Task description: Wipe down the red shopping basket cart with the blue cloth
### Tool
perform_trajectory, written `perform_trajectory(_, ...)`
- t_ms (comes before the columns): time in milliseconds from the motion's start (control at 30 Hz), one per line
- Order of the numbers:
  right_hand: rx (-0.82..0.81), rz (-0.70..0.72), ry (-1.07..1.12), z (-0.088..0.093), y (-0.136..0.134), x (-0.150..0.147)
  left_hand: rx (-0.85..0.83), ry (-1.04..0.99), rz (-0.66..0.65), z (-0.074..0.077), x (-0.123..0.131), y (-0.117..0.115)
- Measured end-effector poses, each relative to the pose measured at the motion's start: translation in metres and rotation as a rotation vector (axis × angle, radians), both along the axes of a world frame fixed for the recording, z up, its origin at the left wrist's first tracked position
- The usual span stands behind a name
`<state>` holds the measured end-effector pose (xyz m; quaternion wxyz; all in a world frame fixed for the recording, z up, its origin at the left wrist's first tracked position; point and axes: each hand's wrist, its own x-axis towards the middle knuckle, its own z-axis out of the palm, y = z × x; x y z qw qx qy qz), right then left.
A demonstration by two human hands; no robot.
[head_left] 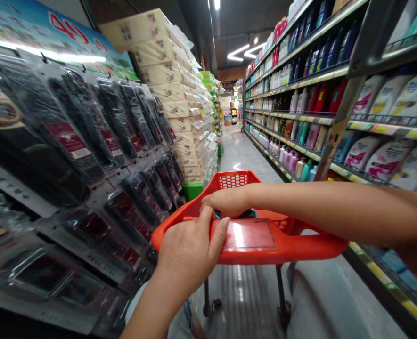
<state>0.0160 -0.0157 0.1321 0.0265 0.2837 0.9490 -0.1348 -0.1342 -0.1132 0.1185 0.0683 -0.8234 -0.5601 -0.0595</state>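
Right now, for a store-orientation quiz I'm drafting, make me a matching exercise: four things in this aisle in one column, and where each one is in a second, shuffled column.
Things:
1. left hand
2. right hand
3. black hanging packs
4. bottles

Places:
A. shelves on the aisle's right
B. left end of the red cart handle
C. pegged display on the aisle's left
D. over the dark item in the red basket

Pairs: 1-B, 2-D, 3-C, 4-A
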Motion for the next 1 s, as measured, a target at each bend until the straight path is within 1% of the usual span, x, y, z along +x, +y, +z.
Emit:
perform_trajectory(67, -0.015, -0.081, -0.057, 0.002, -0.007, 0.013, 0.001, -0.015, 0.006, -0.001, -0.001, 0.0)
perform_trajectory(133, -0.024, -0.159, -0.141, 0.009, -0.02, 0.035, -0.001, -0.031, 0.001, -0.001, -0.002, 0.0)
perform_trajectory(167, -0.007, -0.206, -0.191, 0.015, -0.028, 0.046, -0.003, -0.035, -0.002, -0.001, -0.001, 0.0)
perform_trajectory(233, 0.097, -0.334, -0.249, 0.029, -0.048, 0.068, -0.005, -0.031, 0.001, 0.0, 0.0, 0.001)
perform_trajectory(267, 0.17, -0.399, -0.235, 0.036, -0.06, 0.077, -0.004, -0.026, 0.005, 0.001, 0.001, 0.001)
perform_trajectory(333, 0.277, -0.493, -0.125, 0.048, -0.087, 0.085, 0.001, -0.015, 0.018, 0.003, 0.004, 0.002)
perform_trajectory(400, 0.288, -0.519, -0.005, 0.051, -0.114, 0.08, 0.007, -0.012, 0.03, 0.004, 0.007, 0.002)
perform_trajectory(467, 0.27, -0.487, 0.071, 0.044, -0.14, 0.064, 0.011, -0.011, 0.043, 0.005, 0.009, 0.001)
perform_trajectory(533, 0.267, -0.387, 0.151, 0.032, -0.158, 0.047, 0.009, -0.005, 0.055, 0.006, 0.009, 0.001)
perform_trajectory(600, 0.292, -0.297, 0.232, 0.019, -0.17, 0.039, 0.008, 0.002, 0.059, 0.006, 0.009, 0.0)
perform_trajectory(633, 0.318, -0.298, 0.26, 0.013, -0.173, 0.041, 0.01, 0.0, 0.056, 0.006, 0.008, 0.0)
perform_trajectory(667, 0.361, -0.344, 0.281, 0.008, -0.175, 0.046, 0.017, -0.006, 0.05, 0.006, 0.007, 0.0)
perform_trajectory(733, 0.483, -0.522, 0.315, -0.004, -0.179, 0.065, 0.031, -0.025, 0.04, 0.006, 0.006, 0.0)
perform_trajectory(800, 0.653, -0.714, 0.367, -0.018, -0.185, 0.083, 0.04, -0.036, 0.038, 0.005, 0.006, 0.0)
perform_trajectory(833, 0.75, -0.784, 0.402, -0.027, -0.189, 0.088, 0.043, -0.036, 0.038, 0.005, 0.006, 0.0)
perform_trajectory(867, 0.837, -0.824, 0.435, -0.036, -0.194, 0.089, 0.046, -0.033, 0.039, 0.005, 0.006, 0.0)
perform_trajectory(900, 0.909, -0.835, 0.469, -0.046, -0.198, 0.087, 0.05, -0.029, 0.042, 0.005, 0.007, 0.001)
perform_trajectory(933, 0.956, -0.822, 0.501, -0.055, -0.203, 0.082, 0.054, -0.027, 0.044, 0.004, 0.007, 0.002)
perform_trajectory(1000, 0.991, -0.776, 0.565, -0.069, -0.208, 0.073, 0.065, -0.032, 0.044, 0.004, 0.008, 0.003)
